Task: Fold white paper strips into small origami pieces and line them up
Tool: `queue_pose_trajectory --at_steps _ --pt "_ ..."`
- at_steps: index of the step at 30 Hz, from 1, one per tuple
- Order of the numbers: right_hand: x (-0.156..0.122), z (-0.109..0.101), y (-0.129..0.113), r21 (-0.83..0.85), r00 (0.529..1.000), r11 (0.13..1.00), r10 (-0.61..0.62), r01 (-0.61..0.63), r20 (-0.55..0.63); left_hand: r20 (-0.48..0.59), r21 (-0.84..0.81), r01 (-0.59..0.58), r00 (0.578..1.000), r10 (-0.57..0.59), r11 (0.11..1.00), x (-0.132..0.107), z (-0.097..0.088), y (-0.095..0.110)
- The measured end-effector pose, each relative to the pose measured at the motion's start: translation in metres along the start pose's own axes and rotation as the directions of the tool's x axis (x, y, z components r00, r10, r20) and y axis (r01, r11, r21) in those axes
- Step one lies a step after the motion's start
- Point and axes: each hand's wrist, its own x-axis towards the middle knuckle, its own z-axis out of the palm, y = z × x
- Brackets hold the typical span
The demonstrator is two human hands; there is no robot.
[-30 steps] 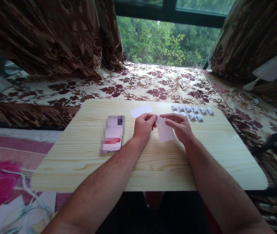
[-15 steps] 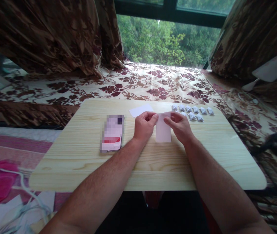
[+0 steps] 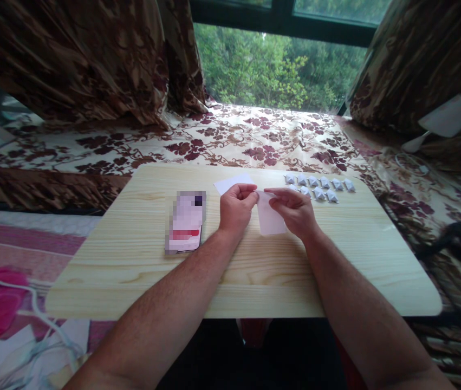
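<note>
Between my hands, over the middle of the table, is a small white sheet of paper [image 3: 271,218]. My left hand [image 3: 236,205] pinches its upper left corner between thumb and fingers. At its upper right, my right hand [image 3: 295,210] grips the sheet, thumb on the near face and fingers along the top edge. Just beyond my left hand lies another white sheet of paper [image 3: 230,182], flat on the wood. Several small folded white paper pieces [image 3: 313,181] with raised points sit in two rows beyond my right hand, which partly hides the nearer row.
A phone [image 3: 186,222] with a blurred screen lies left of my hands on the pale wooden table [image 3: 132,260]. A patterned cloth ledge [image 3: 254,135] runs along the far side. White cables [image 3: 37,303] and loose papers lie at lower left; a white lamp [image 3: 453,115] stands at right.
My right hand has shifted slightly right, its fingers now stretched along the sheet's top edge toward my left hand. The paper has tilted a little and its upper edge looks bent.
</note>
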Motion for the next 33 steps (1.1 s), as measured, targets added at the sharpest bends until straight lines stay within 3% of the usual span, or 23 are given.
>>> queue_pose_trajectory --at_steps 5,9,17,21,27,33 --pt "-0.002 -0.005 -0.007 0.0 0.996 1.0 0.01 -0.01 0.089 -0.021 -0.022 0.033 0.999 -0.034 0.999 0.0 0.0 0.001" --pt "-0.001 -0.005 -0.008 -0.053 0.997 0.998 -0.016 0.02 0.072 -0.025 -0.018 0.037 0.999 -0.037 0.999 -0.001 0.0 0.003" --pt "0.002 -0.002 0.002 0.01 0.997 0.999 0.04 -0.04 0.061 0.016 -0.024 -0.015 1.0 0.015 1.0 -0.001 0.001 0.002" --pt "0.002 -0.002 0.0 0.005 0.998 1.0 0.006 -0.006 0.069 0.024 -0.012 -0.042 0.999 0.042 0.999 -0.002 0.001 0.002" --pt "0.0 -0.002 -0.002 0.022 0.992 0.999 0.042 -0.045 0.118 0.004 -0.029 -0.026 1.0 0.026 0.999 -0.002 0.001 0.002" --pt "0.0 0.0 0.001 -0.01 0.996 0.999 0.046 -0.045 0.076 0.028 -0.032 -0.019 0.999 0.02 0.999 -0.002 0.001 0.002"
